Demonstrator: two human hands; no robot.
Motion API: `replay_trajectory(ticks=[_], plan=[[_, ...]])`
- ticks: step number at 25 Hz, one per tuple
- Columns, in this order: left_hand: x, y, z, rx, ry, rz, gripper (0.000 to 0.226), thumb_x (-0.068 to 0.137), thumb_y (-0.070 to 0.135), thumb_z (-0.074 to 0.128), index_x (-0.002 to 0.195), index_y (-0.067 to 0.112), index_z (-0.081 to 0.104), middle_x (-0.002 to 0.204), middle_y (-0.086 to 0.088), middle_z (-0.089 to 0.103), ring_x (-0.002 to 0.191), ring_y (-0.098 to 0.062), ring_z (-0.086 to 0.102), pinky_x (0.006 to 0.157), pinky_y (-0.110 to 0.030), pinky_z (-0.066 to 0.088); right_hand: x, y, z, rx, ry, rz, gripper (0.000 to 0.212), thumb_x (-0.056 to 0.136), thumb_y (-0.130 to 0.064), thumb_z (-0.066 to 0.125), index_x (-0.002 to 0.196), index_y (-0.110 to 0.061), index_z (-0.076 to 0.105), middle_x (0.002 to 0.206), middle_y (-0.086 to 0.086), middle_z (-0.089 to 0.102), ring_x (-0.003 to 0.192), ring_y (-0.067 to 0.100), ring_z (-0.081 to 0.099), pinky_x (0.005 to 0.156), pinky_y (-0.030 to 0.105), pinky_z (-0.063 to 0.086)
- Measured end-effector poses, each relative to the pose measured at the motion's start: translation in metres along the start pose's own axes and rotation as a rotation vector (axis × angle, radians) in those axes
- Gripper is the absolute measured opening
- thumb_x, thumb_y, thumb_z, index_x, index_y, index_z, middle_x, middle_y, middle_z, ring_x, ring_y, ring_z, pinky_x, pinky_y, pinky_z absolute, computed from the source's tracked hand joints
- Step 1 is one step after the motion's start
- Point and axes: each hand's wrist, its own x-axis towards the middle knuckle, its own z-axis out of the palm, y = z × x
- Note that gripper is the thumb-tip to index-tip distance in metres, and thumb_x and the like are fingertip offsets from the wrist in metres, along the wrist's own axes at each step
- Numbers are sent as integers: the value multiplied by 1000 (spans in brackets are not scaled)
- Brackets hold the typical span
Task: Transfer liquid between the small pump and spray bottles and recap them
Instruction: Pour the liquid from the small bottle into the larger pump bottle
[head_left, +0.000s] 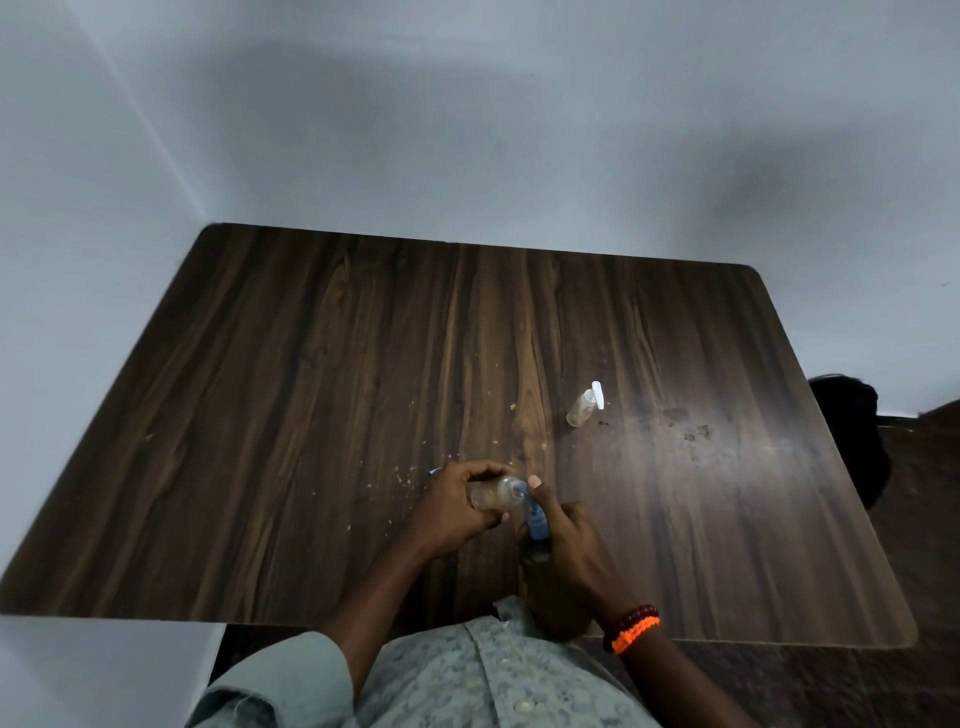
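My left hand (457, 506) grips a small clear bottle (493, 493) lying sideways above the table, its neck pointing right. My right hand (566, 540) holds a blue spray head (535, 514), whose tip sits at the bottle's neck; my thumb is raised beside it. A second small clear bottle with a white pump top (586, 404) stands capped on the table farther back and to the right, apart from both hands. A bit of blue (434, 472) shows just left of my left hand.
The dark wooden table (311, 389) carries small yellowish crumbs near the middle and wet smudges (691, 431) at the right. White walls close in behind and to the left. A dark object (852, 415) sits off the table's right edge.
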Motion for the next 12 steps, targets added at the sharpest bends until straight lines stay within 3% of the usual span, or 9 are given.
replay_trajectory(ticks=[3, 6, 8, 10, 12], plan=[[-3, 4, -2, 59, -20, 23, 62, 70, 13, 88, 103, 61, 66, 110, 37, 69, 110, 14, 62, 91, -18, 53, -3, 0, 1, -19, -7, -26, 67, 78, -88, 44, 100, -26, 59, 116, 16, 64, 102, 32, 66, 96, 55, 58], [-1, 1, -1, 22, -6, 31, 54, 70, 11, 89, 111, 42, 73, 113, 20, 75, 111, 3, 68, 95, -30, 60, -2, -3, 1, 23, 17, -14, 91, 74, -96, 46, 94, -10, 69, 101, 20, 73, 91, 38, 72, 90, 54, 60], [-1, 2, 0, 14, -3, 23, 53, 70, 10, 89, 112, 39, 73, 114, 15, 75, 111, 0, 69, 96, -34, 61, -1, -6, 1, 32, -5, -34, 105, 68, -101, 47, 82, 0, 74, 85, 23, 76, 79, 42, 73, 79, 50, 60], [-2, 5, 0, 21, 6, 16, 56, 70, 9, 89, 107, 47, 70, 111, 19, 74, 111, 3, 67, 96, -30, 59, -1, -6, 1, 41, 3, -30, 105, 66, -101, 47, 83, -1, 74, 85, 22, 76, 78, 39, 73, 78, 48, 60], [-2, 6, 0, 38, 1, 12, 59, 71, 7, 88, 107, 49, 68, 110, 23, 71, 110, 10, 64, 94, -20, 56, -3, -5, 1, 34, 15, 1, 90, 72, -89, 47, 98, -6, 69, 99, 20, 74, 89, 34, 73, 87, 50, 61]])
